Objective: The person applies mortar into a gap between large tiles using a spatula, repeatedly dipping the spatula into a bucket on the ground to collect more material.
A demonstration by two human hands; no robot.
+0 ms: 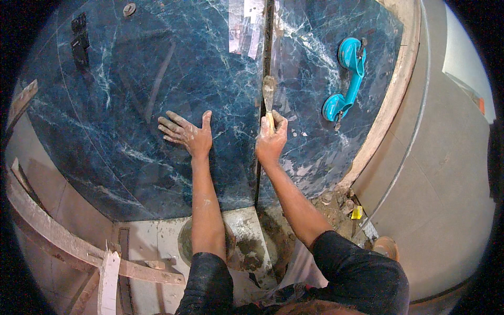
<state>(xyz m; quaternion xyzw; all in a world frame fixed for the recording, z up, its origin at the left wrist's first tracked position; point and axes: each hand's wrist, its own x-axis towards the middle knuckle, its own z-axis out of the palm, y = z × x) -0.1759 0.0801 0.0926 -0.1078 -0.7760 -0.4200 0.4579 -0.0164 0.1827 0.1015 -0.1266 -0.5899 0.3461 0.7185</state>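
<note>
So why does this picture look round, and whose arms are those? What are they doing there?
A camera on the person's head looks down through a very wide lens, so straight things bend near the rim. The arms are that person's own. The left hand is spread over a shiny dark blue slab with pale veins. The right hand holds a small scraper at the dark gap beside it. On the slab's neighbour sits a light blue handle with two suction cups.

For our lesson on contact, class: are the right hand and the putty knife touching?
Touching. The head view shows the right hand closed around the handle of the putty knife.
</note>
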